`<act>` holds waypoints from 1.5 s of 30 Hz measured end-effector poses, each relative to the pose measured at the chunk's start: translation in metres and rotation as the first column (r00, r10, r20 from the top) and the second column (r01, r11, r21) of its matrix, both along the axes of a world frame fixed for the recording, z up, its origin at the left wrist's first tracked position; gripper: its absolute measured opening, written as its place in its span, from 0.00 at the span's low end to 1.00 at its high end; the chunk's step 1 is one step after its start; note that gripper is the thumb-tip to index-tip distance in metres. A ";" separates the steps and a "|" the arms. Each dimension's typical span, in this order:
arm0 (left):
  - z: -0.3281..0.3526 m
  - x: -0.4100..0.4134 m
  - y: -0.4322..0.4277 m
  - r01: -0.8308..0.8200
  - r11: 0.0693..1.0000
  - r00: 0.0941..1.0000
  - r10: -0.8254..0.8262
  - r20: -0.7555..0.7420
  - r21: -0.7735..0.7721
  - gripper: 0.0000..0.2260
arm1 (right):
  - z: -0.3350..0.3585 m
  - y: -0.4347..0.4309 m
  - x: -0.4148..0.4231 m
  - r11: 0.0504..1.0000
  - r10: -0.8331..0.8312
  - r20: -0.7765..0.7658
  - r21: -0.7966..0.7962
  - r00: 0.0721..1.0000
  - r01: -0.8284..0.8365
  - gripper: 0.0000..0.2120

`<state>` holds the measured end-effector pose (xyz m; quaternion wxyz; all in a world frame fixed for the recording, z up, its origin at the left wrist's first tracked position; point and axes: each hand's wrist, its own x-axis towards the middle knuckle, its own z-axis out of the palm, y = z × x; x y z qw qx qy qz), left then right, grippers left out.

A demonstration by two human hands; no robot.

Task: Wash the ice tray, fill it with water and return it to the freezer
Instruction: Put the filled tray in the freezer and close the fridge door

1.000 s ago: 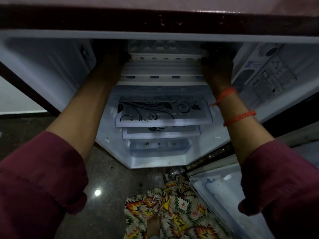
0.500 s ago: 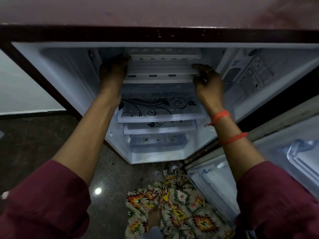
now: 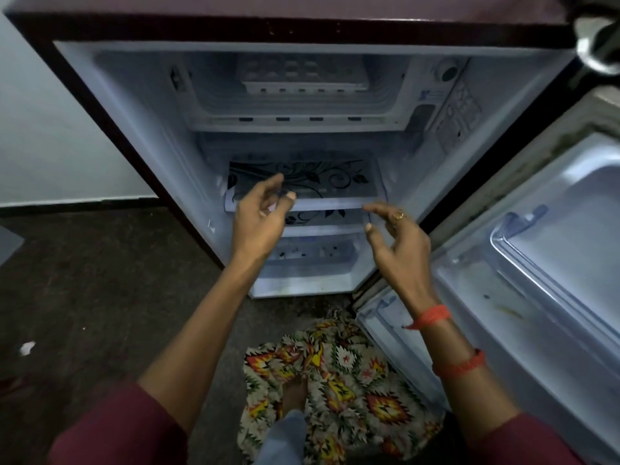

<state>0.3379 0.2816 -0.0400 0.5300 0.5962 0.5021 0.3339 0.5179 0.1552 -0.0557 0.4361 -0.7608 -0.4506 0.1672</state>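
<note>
- Head view: your ice tray [image 3: 300,77] sits inside the freezer compartment [image 3: 214,95], toward its back. It is pale plastic with rows of square cells.
- Its long axis runs left to right across the freezer compartment, and the cells face up. It is too dim to tell whether they hold water.
- Below the freezer compartment, your left hand [image 3: 260,219] and right hand [image 3: 401,245] hover apart in front of the floral shelf [image 3: 335,177], fingers loosely spread and holding nothing.
</note>
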 end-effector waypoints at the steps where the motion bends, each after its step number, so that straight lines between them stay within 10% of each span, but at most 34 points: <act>1: -0.003 0.000 -0.015 0.006 1.000 1.000 -0.006 -0.001 -0.010 0.18 | 0.000 -0.016 -0.002 1.000 0.003 -0.005 -0.005 1.000 -0.003 0.15; 27: 0.039 0.017 -0.277 0.323 0.931 0.942 -0.300 -0.150 0.169 0.20 | 0.040 -0.342 0.009 0.964 -0.261 -0.150 0.007 0.954 0.265 0.13; 45: 0.093 0.051 -0.340 0.557 0.691 0.831 -0.454 -0.322 0.462 0.23 | 0.027 -0.463 0.072 0.664 -0.636 -0.421 0.130 0.647 0.737 0.08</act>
